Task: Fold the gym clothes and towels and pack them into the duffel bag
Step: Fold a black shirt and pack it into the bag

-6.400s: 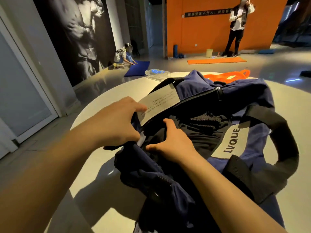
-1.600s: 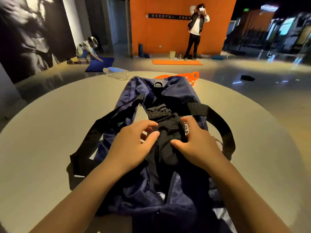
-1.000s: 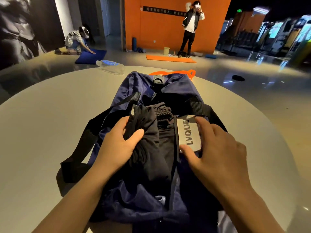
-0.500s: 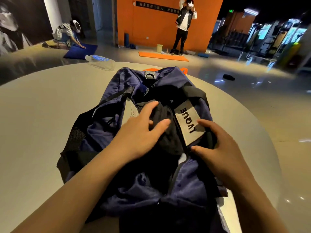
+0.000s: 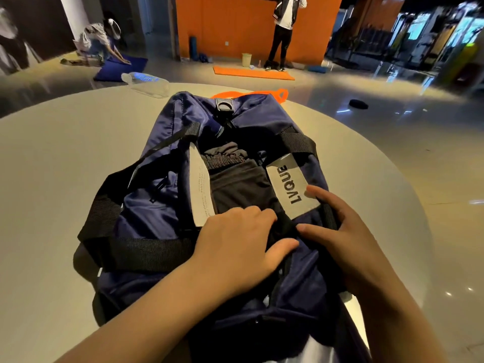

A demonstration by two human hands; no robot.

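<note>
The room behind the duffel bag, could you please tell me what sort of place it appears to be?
Most likely a gym or fitness studio: an orange exercise mat lies on the floor, a person kneels on a blue mat, and an orange resistance band sits behind the bag on the table.

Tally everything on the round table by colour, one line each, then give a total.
Navy: 1, the duffel bag
Black: 1, the folded clothes inside the bag
Orange: 1, the resistance band behind the bag
Clear: 1, the water bottle lying on its side
Total: 4
</note>
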